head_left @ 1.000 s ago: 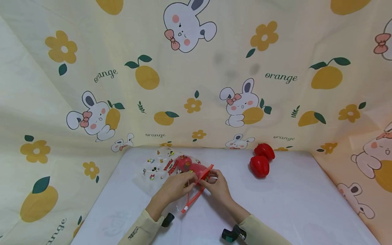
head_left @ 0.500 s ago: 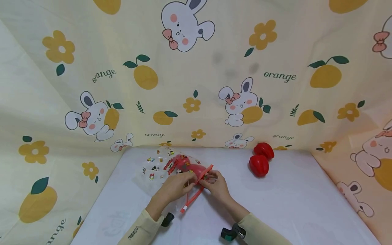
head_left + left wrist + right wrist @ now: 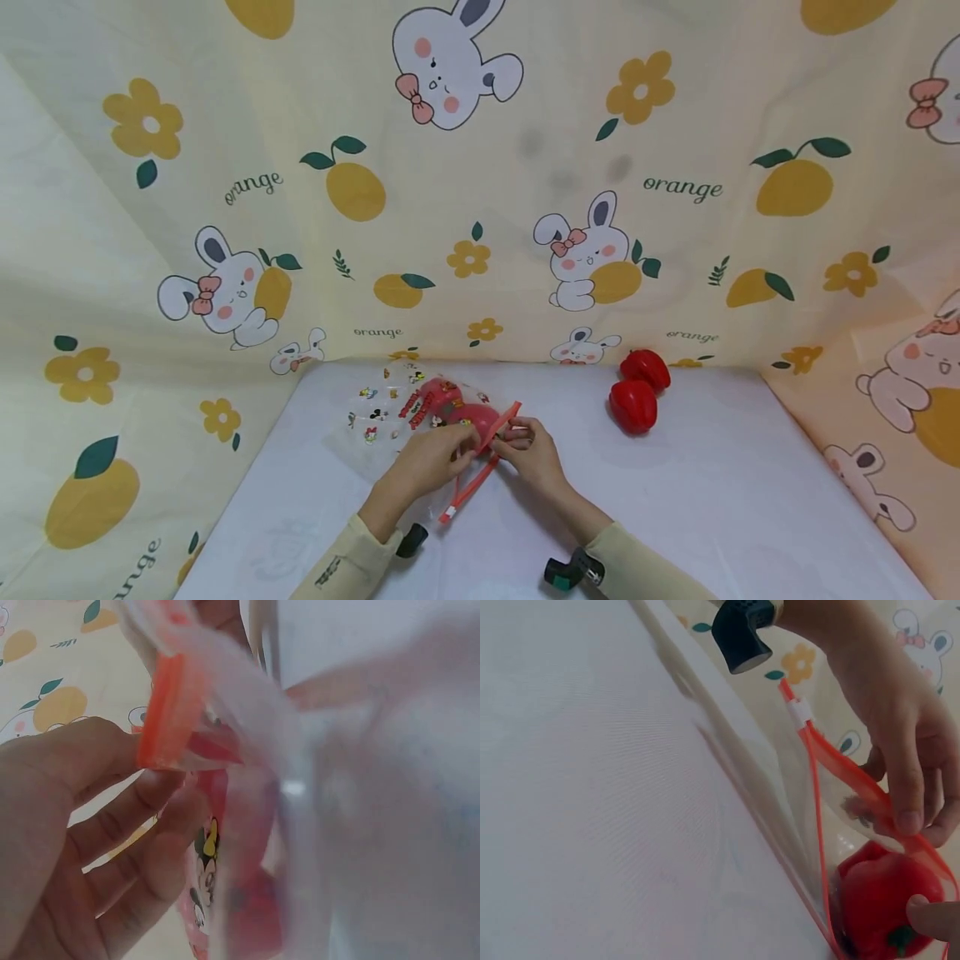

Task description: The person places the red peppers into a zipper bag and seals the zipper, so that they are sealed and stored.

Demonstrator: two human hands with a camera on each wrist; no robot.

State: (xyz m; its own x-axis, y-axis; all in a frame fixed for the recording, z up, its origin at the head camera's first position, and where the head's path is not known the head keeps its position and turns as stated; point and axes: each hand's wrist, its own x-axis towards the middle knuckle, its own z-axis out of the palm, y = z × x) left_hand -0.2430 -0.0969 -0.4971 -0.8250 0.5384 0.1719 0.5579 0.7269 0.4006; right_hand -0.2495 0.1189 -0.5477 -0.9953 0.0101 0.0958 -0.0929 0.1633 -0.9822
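A clear zip-lock bag [image 3: 372,429] with cartoon prints and an orange zip edge lies at the table's left, its mouth toward the right. Red bell peppers [image 3: 433,397] show inside it. My left hand [image 3: 431,457] pinches the orange edge near the mouth; in the left wrist view its thumb and fingers [image 3: 112,825] curl at that strip. At the mouth's other side my right hand [image 3: 534,454] holds the bag's rim with bent fingers. In the right wrist view its thumb [image 3: 934,919] lies over a red bell pepper [image 3: 881,896] in the opening. The other right fingers are hidden there.
Two more red bell peppers [image 3: 636,406] stand on the white table [image 3: 712,475] at the back right, touching each other. A patterned cloth [image 3: 480,275] hangs behind the table and at its sides. A white slider [image 3: 800,712] sits near one end of the orange zip.
The bell pepper at the mouth has slipped a little farther left into the bag, and its red end between my hands is no longer seen. Both hands have hardly moved.
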